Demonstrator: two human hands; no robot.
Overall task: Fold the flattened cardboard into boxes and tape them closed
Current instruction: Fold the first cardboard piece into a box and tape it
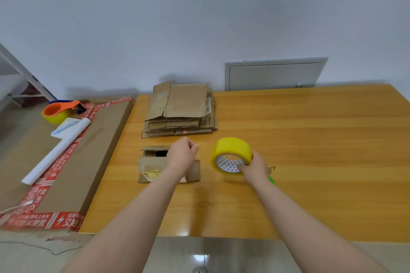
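Right hand [255, 167] grips the yellow tape roll [231, 150]; left hand [184, 154] hovers curled, seemingly empty, over the small box [150, 162] near the tabletop's [310, 139] left edge. Looks like taping time, so next up is finding the loose tape end.

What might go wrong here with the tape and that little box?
The yellow roll of packing tape, held on edge by the right hand, may roll across the wooden table if released. The small brown cardboard box under the left hand shows a dark gap at its far side; its flaps might spring open before tape lands.
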